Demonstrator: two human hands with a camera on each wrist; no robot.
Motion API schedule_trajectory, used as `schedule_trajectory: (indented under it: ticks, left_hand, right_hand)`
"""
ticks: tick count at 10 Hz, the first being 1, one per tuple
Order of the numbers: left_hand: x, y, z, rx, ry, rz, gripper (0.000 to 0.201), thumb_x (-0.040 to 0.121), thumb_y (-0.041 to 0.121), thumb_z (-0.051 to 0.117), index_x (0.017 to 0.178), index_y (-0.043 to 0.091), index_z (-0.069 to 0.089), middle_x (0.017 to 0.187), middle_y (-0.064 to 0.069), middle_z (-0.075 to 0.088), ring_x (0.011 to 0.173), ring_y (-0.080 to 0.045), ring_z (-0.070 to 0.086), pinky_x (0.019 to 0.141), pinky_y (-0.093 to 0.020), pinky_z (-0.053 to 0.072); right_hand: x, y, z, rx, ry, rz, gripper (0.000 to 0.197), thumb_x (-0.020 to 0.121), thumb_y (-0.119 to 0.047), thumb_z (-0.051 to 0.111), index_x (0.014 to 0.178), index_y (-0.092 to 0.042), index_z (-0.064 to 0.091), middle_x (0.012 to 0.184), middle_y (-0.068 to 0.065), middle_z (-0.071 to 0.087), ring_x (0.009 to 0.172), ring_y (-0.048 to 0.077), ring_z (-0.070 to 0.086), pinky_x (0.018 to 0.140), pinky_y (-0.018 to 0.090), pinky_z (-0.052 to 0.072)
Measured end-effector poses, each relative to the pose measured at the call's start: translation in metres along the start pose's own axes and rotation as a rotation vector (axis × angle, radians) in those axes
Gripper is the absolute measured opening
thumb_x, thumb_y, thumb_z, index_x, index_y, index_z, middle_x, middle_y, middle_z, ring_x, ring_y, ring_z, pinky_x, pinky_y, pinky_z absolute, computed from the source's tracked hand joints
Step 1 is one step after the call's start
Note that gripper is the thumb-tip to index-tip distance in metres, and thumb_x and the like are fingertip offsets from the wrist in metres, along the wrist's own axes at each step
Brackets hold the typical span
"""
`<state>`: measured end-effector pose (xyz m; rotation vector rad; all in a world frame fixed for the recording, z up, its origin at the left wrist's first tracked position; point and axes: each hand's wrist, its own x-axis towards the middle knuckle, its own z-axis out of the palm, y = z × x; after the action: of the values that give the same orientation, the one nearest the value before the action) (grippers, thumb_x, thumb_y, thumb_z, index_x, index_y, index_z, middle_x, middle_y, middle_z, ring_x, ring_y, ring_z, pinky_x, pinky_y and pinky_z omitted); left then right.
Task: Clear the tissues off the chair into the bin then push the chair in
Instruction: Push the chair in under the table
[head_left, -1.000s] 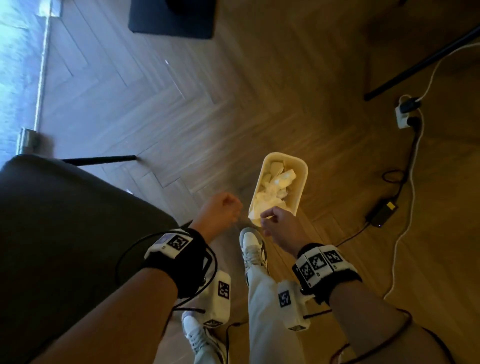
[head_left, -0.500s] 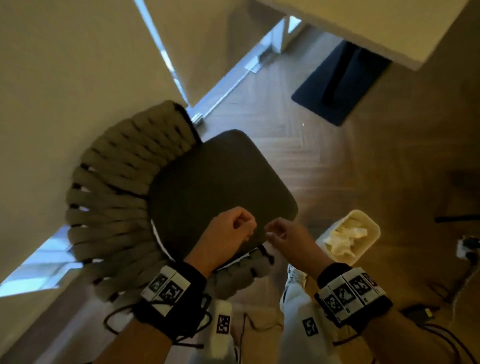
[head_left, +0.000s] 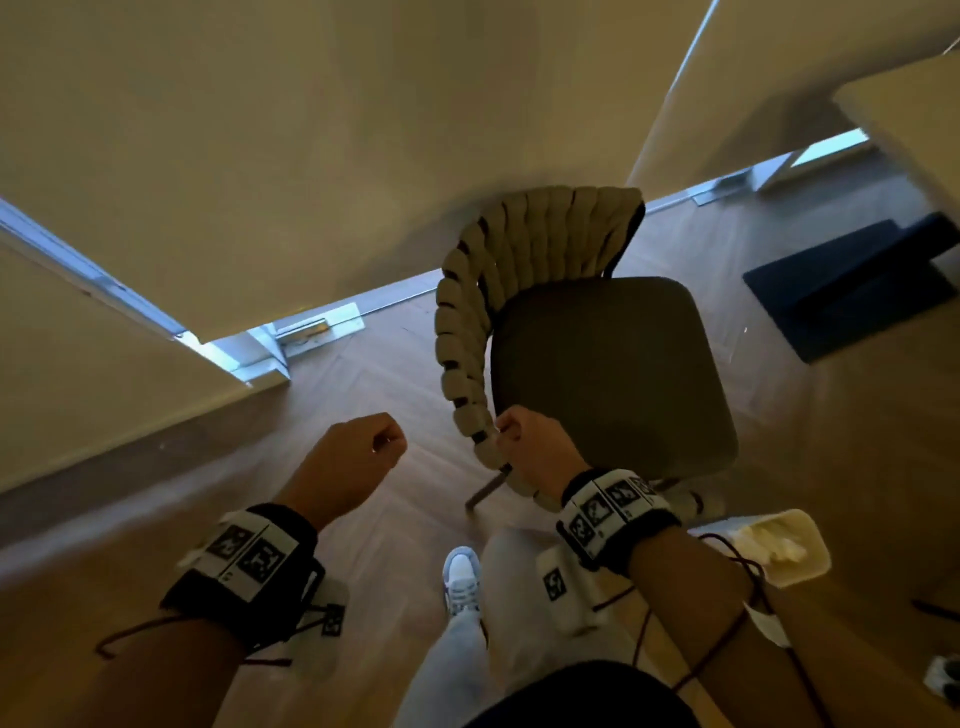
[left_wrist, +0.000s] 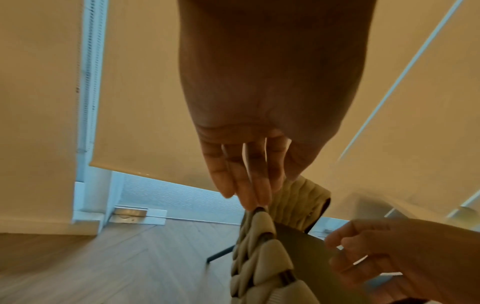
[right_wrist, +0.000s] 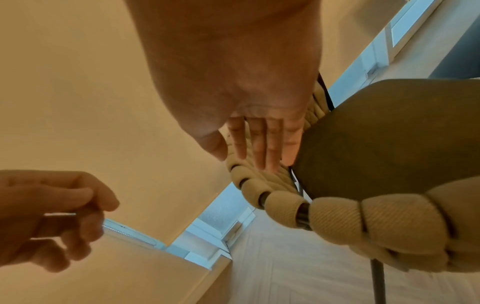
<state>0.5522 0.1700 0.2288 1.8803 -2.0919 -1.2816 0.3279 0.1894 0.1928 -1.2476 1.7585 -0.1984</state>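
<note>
The chair (head_left: 608, 374) has a dark seat with no tissue on it and a woven beige backrest (head_left: 519, 244). My right hand (head_left: 511, 436) hovers at the near end of the backrest with relaxed fingers (right_wrist: 262, 148); I cannot tell whether they touch the weave. Left of the chair, my left hand (head_left: 387, 441) hangs in the air and holds nothing, its fingers (left_wrist: 246, 185) loose. On the floor at my right, behind my right forearm, stands the cream bin (head_left: 802, 574) with white tissues (head_left: 769, 540) inside.
A pale table top (head_left: 914, 119) juts in at the upper right, with a dark mat (head_left: 852, 291) on the floor beneath it. Cream blinds and window frames close off the far side. My legs and a white shoe (head_left: 462, 577) stand just behind the chair.
The head view has swung from the bin to the chair. Both hands have left the bin; the right one is now at the backrest's near end and the left one beside the chair.
</note>
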Motion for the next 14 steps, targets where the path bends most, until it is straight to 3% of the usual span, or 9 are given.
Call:
schedule_trajectory:
  ticks: [2, 4, 6, 7, 9, 10, 11, 13, 14]
  left_hand:
    - [0.030, -0.049, -0.032, 0.045, 0.031, -0.034, 0.013, 0.092, 0.026, 0.052, 0.084, 0.020, 0.060, 0.081, -0.002, 0.066, 0.076, -0.022, 0.062, 0.076, -0.043, 0.054]
    - [0.106, -0.064, -0.056, 0.095, -0.028, 0.051, 0.035, 0.091, 0.027, 0.057, 0.125, 0.025, 0.048, 0.088, 0.001, 0.065, 0.081, -0.019, 0.060, 0.078, -0.035, 0.049]
    - [0.198, -0.069, -0.074, 0.372, -0.245, 0.173, 0.025, 0.091, 0.032, 0.054, 0.115, 0.023, 0.053, 0.088, 0.003, 0.061, 0.084, -0.019, 0.058, 0.077, -0.030, 0.045]
    - [0.220, -0.063, -0.081, 0.494, -0.316, 0.279, 0.023, 0.092, 0.032, 0.052, 0.113, 0.022, 0.055, 0.099, 0.001, 0.058, 0.092, -0.019, 0.058, 0.077, -0.028, 0.042]
    - [0.276, -0.023, -0.073, 0.690, -0.349, 0.633, 0.036, 0.094, 0.029, 0.049, 0.128, 0.017, 0.052, 0.129, -0.009, 0.049, 0.116, -0.029, 0.049, 0.091, -0.041, 0.045]
    - [0.302, -0.007, -0.056, 0.738, -0.353, 0.866, 0.034, 0.090, 0.017, 0.054, 0.124, 0.010, 0.056, 0.130, -0.015, 0.054, 0.110, -0.035, 0.055, 0.087, -0.044, 0.050]
    - [0.321, -0.002, -0.042, 0.807, -0.345, 1.088, 0.028, 0.087, 0.023, 0.056, 0.112, 0.011, 0.061, 0.119, -0.014, 0.060, 0.102, -0.033, 0.059, 0.084, -0.042, 0.051]
    - [0.381, 0.002, -0.036, 1.027, -0.528, 1.447, 0.062, 0.085, 0.066, 0.045, 0.127, 0.022, 0.056, 0.133, -0.005, 0.058, 0.125, -0.029, 0.051, 0.111, -0.050, 0.030]
    - [0.410, 0.010, -0.032, 1.111, -0.625, 1.513, 0.067, 0.085, 0.071, 0.032, 0.128, 0.024, 0.054, 0.129, -0.004, 0.060, 0.121, -0.027, 0.052, 0.113, -0.048, 0.027]
  right_hand:
    - [0.050, -0.033, 0.039, -0.009, 0.058, 0.048, 0.034, 0.096, -0.022, 0.044, 0.122, -0.003, 0.052, 0.115, 0.020, 0.063, 0.108, 0.037, 0.059, 0.090, 0.040, 0.046]
    - [0.109, -0.050, 0.059, 0.071, 0.099, 0.227, 0.043, 0.099, -0.035, 0.034, 0.129, -0.008, 0.047, 0.121, 0.020, 0.061, 0.109, 0.037, 0.058, 0.089, 0.038, 0.044]
    - [0.158, -0.046, 0.081, 0.161, 0.179, 0.386, 0.068, 0.085, -0.060, 0.029, 0.130, -0.011, 0.044, 0.122, 0.017, 0.061, 0.109, 0.037, 0.058, 0.094, 0.045, 0.048]
    - [0.165, -0.052, 0.080, 0.174, 0.188, 0.427, 0.064, 0.088, -0.056, 0.031, 0.128, -0.009, 0.047, 0.123, 0.018, 0.059, 0.111, 0.038, 0.057, 0.096, 0.048, 0.047]
    - [0.159, -0.066, 0.080, 0.030, 0.297, 0.496, 0.048, 0.094, -0.047, 0.032, 0.129, -0.018, 0.048, 0.128, 0.010, 0.057, 0.115, 0.031, 0.055, 0.097, 0.046, 0.043]
    - [0.153, -0.069, 0.095, 0.033, 0.440, 0.561, 0.045, 0.093, -0.045, 0.034, 0.133, -0.028, 0.043, 0.134, 0.000, 0.055, 0.122, 0.025, 0.051, 0.105, 0.045, 0.032]
    - [0.150, -0.076, 0.112, 0.058, 0.577, 0.662, 0.047, 0.091, -0.045, 0.032, 0.131, -0.026, 0.049, 0.131, 0.002, 0.059, 0.123, 0.028, 0.051, 0.113, 0.048, 0.020]
    - [0.170, -0.078, 0.135, 0.007, 0.794, 0.753, 0.043, 0.083, -0.054, 0.047, 0.113, -0.025, 0.057, 0.102, 0.002, 0.065, 0.098, 0.028, 0.060, 0.107, 0.049, 0.026]
    - [0.171, -0.073, 0.141, 0.014, 0.864, 0.708, 0.034, 0.083, -0.047, 0.057, 0.109, -0.027, 0.057, 0.102, -0.001, 0.063, 0.098, 0.024, 0.058, 0.105, 0.045, 0.029]
